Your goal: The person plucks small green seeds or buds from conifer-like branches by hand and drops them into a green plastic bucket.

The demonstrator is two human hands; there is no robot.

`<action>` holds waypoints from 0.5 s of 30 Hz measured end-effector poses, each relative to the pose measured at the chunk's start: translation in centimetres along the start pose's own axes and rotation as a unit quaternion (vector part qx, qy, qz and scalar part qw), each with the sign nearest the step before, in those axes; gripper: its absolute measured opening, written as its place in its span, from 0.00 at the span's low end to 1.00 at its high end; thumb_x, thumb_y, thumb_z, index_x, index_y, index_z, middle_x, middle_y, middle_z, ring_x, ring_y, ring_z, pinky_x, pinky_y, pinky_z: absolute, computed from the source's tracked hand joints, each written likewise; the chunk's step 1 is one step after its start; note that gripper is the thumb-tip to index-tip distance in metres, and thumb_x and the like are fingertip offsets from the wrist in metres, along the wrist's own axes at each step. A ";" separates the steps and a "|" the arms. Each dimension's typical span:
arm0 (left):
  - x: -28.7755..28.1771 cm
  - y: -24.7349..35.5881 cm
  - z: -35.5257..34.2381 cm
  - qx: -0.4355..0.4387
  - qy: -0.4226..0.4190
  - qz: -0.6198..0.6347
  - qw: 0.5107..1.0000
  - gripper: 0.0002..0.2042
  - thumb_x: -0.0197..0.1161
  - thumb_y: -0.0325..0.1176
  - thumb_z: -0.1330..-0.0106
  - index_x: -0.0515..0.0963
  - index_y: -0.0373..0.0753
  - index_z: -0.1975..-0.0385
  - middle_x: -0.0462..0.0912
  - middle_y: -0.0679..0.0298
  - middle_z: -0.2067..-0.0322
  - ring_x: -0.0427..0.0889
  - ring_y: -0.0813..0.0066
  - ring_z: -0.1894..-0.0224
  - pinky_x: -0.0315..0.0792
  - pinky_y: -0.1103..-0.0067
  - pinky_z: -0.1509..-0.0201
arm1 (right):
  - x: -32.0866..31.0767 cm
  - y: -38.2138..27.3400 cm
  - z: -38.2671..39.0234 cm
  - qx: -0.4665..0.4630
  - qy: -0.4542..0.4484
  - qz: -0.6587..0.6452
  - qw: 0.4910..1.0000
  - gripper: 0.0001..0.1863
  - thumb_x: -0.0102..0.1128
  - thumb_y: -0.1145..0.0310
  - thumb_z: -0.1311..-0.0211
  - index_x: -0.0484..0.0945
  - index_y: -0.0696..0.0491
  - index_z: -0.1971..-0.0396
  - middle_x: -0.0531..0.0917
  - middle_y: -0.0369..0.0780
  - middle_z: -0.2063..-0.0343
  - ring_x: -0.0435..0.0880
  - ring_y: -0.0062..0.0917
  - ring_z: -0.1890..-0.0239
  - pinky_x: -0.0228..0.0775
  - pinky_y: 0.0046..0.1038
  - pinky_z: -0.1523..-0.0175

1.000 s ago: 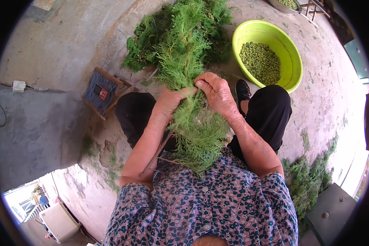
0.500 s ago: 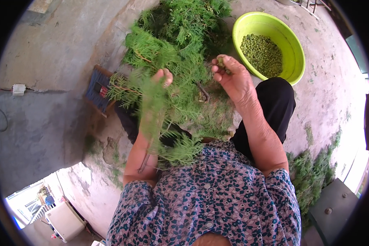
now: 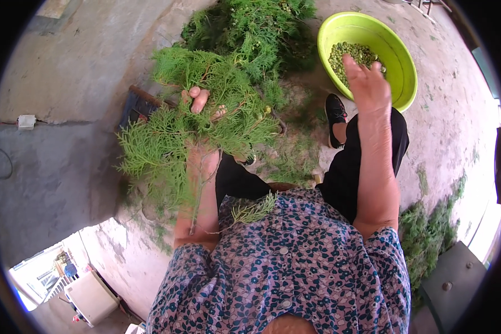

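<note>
My left hand (image 3: 199, 101) is closed around a leafy green conifer branch (image 3: 156, 147), its sprays hiding most of the palm. The branch's bare woody stem runs back along my left forearm toward my shirt. A small round green cone (image 3: 268, 109) shows on a spray at the right side. Over the near part of a lime-green plastic basin (image 3: 399, 53), my right hand (image 3: 368, 86) is open with its fingers apart. Many small green cones (image 3: 353, 51) lie in the basin, partly covered by that hand.
A heap of cut conifer branches (image 3: 250, 33) lies ahead of me. Beside my left hand stands a small dark stool-like object (image 3: 136, 108), partly hidden by sprays. More greenery (image 3: 428, 228) lies at the right near a grey metal panel (image 3: 453, 284). My shoe (image 3: 335, 119) rests near the basin.
My right hand has moved right and forward from beside the basin to over it, and its pinched fingers have opened, letting go of green cones. The branch in my left hand has turned and spread leftward.
</note>
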State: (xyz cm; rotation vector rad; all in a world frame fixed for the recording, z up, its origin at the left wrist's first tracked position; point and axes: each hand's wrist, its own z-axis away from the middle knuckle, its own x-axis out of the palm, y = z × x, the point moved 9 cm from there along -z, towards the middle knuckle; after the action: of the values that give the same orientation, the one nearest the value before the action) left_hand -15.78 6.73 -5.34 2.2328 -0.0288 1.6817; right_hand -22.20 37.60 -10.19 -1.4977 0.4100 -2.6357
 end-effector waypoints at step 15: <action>3.0 0.2 -0.3 0.027 0.020 0.012 0.999 0.13 0.38 0.42 0.30 0.65 0.39 0.65 0.66 0.67 0.78 0.68 0.70 0.77 0.67 0.71 0.70 | 3.9 14.2 12.3 -0.166 -0.358 0.702 0.593 0.10 0.60 0.69 0.48 0.75 0.59 0.68 0.79 0.41 0.81 0.76 0.20 0.80 0.69 0.23 0.72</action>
State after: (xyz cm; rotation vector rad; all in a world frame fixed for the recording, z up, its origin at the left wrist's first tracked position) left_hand -15.16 7.22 -2.43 2.2458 -0.0005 1.7596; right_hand -14.58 20.84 -4.82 -1.1877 1.2795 -0.6592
